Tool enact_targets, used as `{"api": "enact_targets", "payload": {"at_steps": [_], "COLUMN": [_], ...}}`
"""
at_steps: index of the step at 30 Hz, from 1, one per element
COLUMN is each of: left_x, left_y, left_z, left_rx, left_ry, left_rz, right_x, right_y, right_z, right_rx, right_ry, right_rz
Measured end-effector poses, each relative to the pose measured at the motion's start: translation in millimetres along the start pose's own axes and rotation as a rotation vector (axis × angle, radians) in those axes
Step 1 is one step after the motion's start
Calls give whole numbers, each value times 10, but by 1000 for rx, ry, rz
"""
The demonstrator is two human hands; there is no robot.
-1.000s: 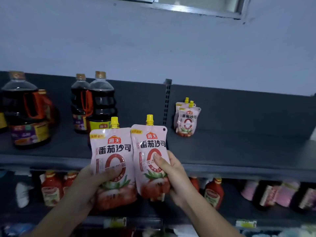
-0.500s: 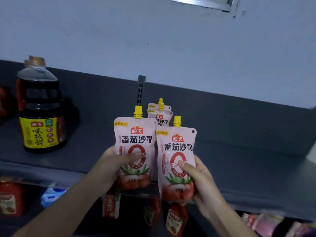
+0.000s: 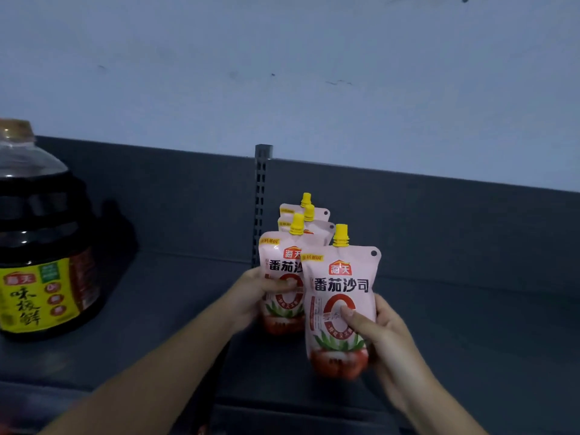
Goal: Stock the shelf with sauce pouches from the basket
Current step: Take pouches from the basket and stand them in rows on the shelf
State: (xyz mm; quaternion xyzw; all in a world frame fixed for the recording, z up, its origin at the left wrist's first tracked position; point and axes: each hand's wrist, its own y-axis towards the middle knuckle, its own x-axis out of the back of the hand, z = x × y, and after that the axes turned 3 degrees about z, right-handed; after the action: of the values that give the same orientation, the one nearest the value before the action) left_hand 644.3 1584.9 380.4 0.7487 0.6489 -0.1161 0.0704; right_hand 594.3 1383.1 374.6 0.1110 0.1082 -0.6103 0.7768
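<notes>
Each hand holds a pink tomato sauce pouch with a yellow cap over the dark grey shelf (image 3: 455, 324). My left hand (image 3: 251, 296) grips the left pouch (image 3: 281, 262), upright and farther back, close in front of two pouches (image 3: 314, 219) that stand against the shelf's back panel. My right hand (image 3: 381, 335) grips the right pouch (image 3: 340, 309), nearer to me and overlapping the left one. Whether either held pouch touches the shelf I cannot tell. The basket is out of view.
A large dark soy sauce bottle (image 3: 37, 246) with a yellow label stands at the left of the shelf. A slotted upright post (image 3: 261, 199) splits the back panel behind the pouches. Bare shelf stretches to the right of my hands.
Both hands have carried their pouches forward onto the shelf, up to the standing pouches. The right pouch now overlaps the left one. The view has closed in on the shelf.
</notes>
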Motion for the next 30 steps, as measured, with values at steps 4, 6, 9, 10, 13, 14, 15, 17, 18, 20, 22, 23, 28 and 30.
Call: {"api": "enact_targets", "payload": {"at_steps": [4,6,9,10,13,14,15,17,18,20,22,23,28,30], "left_x": [63,72,77,83,126,150,173,201,198,176,143,129,115,85], "left_y": [259,341,411,427,401,379,357,326,327,358,397,413,434,435], "left_z": [32,78,126,133,92,70,54,41,46,73,101,104,18,-21], "left_rx": [10,12,12,10,-20,-35,-54,-116,-160,-235,-265,-275,-288,-260], "left_ry": [20,29,67,95,274,356,431,531,570,636,644,637,677,701], "left_rz": [55,71,90,96,137,148,153,115,78,-1,-46,-46,-2,-4], "right_x": [-58,-47,-41,-37,-28,-16,-9,-6,-6,-6,-5,-5,-17,-25], "right_y": [182,246,313,337,365,368,365,341,332,311,281,262,220,233], "right_z": [-63,-115,-171,-192,-210,-211,-207,-188,-178,-162,-152,-144,-138,-152], "right_rx": [-23,-30,-37,-38,-45,-45,-43,-38,-39,-41,-39,-35,-18,-14], "right_ry": [22,26,17,24,43,42,38,16,-7,-54,-92,-110,-125,-120], "right_rz": [16,27,49,55,82,94,108,134,138,129,134,143,166,162]}}
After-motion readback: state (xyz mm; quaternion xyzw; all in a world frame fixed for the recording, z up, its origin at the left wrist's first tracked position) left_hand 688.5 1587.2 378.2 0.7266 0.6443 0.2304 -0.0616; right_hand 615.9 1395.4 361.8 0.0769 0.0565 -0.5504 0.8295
